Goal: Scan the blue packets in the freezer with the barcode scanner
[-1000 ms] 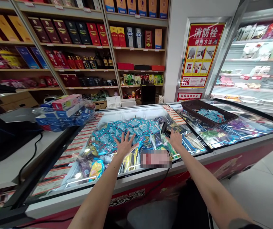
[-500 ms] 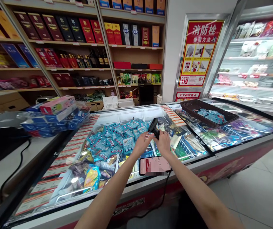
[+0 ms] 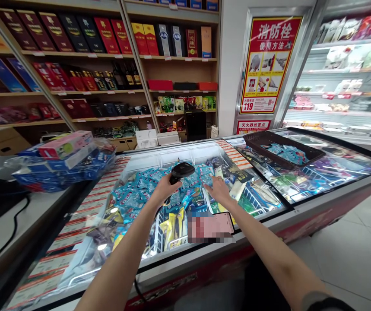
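Note:
My left hand (image 3: 165, 189) is wrapped round the handle of a black barcode scanner (image 3: 184, 169), whose head points right over the freezer. To its right, my right hand (image 3: 220, 189) has its fingers stretched out towards several small blue packets (image 3: 205, 171). I cannot tell whether the fingertips touch one. More blue packets (image 3: 130, 194) are heaped on the left, above the goods in the chest freezer. A phone (image 3: 224, 222), partly blurred, lies at the freezer's near edge below my right hand. The scanner's trigger is hidden by my fingers.
A dark brown tray (image 3: 252, 140) with blue packets rests on the freezer's right side. Plastic-wrapped boxes (image 3: 65, 166) are stacked at the left. Shelves of boxed goods stand behind, and a black cable (image 3: 138, 289) hangs in front of the freezer.
My hands have moved apart. My left hand has carried the scanner left and turned its head to the right; my right hand has come away from the scanner with its fingers extended.

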Demonstrator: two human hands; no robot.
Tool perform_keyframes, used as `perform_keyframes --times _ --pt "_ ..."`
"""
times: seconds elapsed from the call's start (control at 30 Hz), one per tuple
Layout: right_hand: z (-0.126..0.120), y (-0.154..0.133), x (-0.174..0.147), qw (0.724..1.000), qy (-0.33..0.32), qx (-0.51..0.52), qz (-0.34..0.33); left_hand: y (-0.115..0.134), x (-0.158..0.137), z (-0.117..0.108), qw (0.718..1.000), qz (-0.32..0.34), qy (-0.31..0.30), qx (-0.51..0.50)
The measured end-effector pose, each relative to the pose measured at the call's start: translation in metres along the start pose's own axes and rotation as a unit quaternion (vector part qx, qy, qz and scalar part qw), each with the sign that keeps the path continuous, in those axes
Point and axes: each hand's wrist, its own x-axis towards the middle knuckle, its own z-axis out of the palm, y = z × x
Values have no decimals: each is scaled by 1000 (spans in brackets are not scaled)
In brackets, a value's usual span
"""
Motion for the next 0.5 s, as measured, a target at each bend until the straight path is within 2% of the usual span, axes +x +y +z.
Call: perform_keyframes --times 0.07,0.13,0.23,0.43,0.5 --pt "12 3 11 999 -14 -30 14 0 9 2 991 41 46 123" --pt "23 0 18 999 -7 -40 27 -1 15 9 969 72 75 226" --pt "31 -5 27 997 -19 -68 31 -5 19 22 937 89 76 329" --pt "20 22 31 990 -30 -114 -76 -14 25 32 912 141 68 378" --pt "14 37 32 990 -19 -117 -76 -13 29 32 910 147 74 380"
